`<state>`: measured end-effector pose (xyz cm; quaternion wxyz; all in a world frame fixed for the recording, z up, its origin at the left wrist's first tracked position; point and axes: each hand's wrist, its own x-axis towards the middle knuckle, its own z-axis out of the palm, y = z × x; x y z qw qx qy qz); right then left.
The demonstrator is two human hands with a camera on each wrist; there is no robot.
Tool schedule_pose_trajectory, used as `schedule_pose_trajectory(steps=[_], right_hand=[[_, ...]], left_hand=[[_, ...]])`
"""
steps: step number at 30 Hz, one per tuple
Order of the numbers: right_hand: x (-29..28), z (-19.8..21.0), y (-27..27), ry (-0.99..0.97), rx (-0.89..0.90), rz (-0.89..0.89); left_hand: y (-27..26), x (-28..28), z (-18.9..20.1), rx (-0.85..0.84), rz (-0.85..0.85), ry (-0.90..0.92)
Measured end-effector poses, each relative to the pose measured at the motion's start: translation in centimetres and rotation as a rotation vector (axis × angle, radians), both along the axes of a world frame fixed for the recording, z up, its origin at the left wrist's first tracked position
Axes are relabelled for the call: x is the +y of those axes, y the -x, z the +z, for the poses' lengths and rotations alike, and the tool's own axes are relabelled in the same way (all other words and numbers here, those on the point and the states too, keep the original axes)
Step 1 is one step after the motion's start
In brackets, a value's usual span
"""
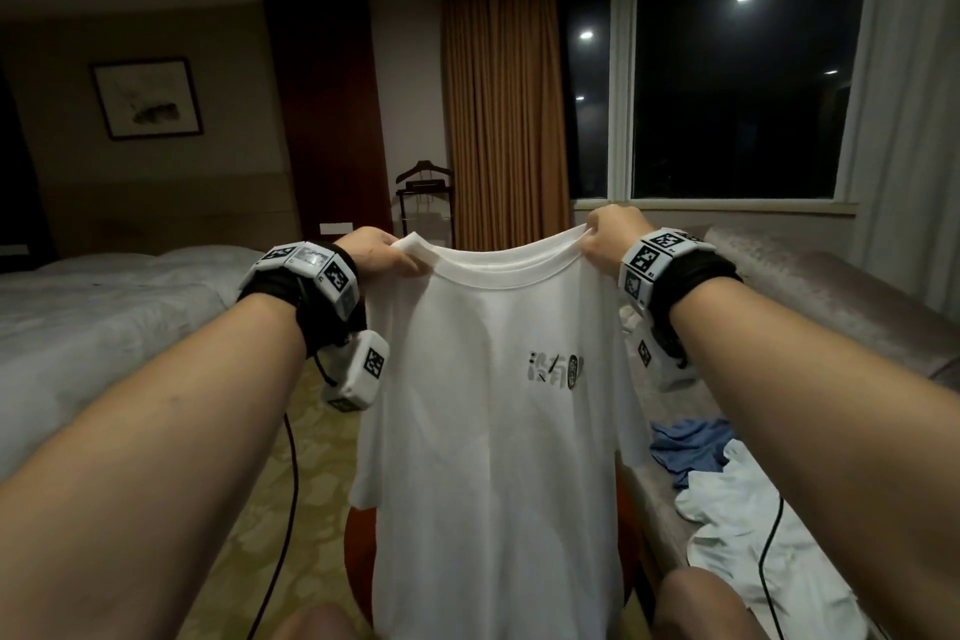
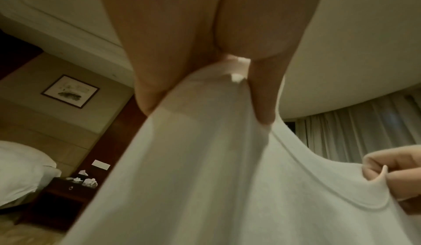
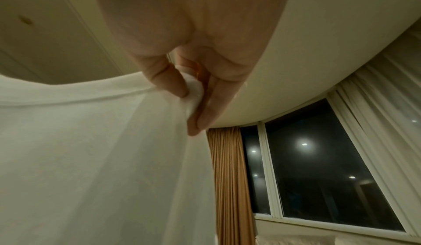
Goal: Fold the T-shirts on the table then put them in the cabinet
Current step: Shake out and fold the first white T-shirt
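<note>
A white T-shirt [image 1: 493, 431] with a small dark chest print hangs upright in the air in front of me, held by its shoulders. My left hand [image 1: 382, 255] pinches the left shoulder beside the collar, and the left wrist view shows thumb and fingers [image 2: 264, 105] clamped on the cloth [image 2: 205, 177]. On the other side, my right hand [image 1: 608, 237] pinches the right shoulder; its fingertips [image 3: 180, 85] squeeze a bunch of fabric [image 3: 91, 150]. The shirt's hem is hidden below the head view's lower edge.
More T-shirts, a blue one [image 1: 685, 447] and a white one [image 1: 758, 535], lie crumpled on the grey velvet sofa [image 1: 831, 286] at the right. A bed [image 1: 104, 317] stands at the left. A clothes valet [image 1: 425, 192] and brown curtain [image 1: 504, 120] are behind the shirt.
</note>
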<state>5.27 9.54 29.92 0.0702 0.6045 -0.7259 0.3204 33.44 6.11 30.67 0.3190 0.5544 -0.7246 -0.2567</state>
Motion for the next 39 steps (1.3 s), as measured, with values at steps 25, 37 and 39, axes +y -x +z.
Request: schedule_pose_trajectory(steps=[25, 37, 39], right_hand=[[0.9, -1.6, 1.8, 0.011, 0.035, -0.093], [-13.6, -15.3, 3.6, -0.33, 0.132, -0.09], [-16.5, -18.2, 3.5, -0.377, 0.127, -0.101]], left_hand=[[0.0, 3.5, -2.1, -0.041, -0.059, -0.091], [-1.3, -12.6, -15.9, -0.461, 0.046, -0.294], [-1.3, -14.9, -19.1, -0.492, 0.039, -0.341]])
